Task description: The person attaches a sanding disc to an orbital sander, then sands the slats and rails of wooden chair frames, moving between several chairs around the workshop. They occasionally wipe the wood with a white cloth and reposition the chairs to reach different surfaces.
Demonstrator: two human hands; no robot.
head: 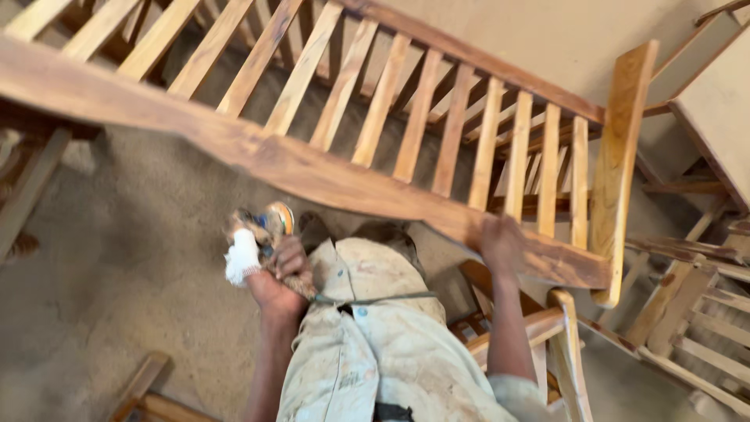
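Observation:
A long wooden slatted frame (312, 168) with a curved top rail runs across the view from upper left to right. My right hand (501, 244) rests on that rail near its right end, fingers pressed on the wood. My left hand (280, 275) is lower, below the rail, and grips a small hand power tool (264, 228) with a round head and a white cloth (241, 257) wrapped near it. A thin cord (375, 298) trails from the tool across my stained light work coat (383, 344).
The floor (133, 266) is covered in sawdust. Other wooden chair frames (695, 328) stand at the right, one more (539, 328) just under my right arm. Wood pieces (144, 391) lie at the lower left. A wooden leg (31, 184) stands at the left edge.

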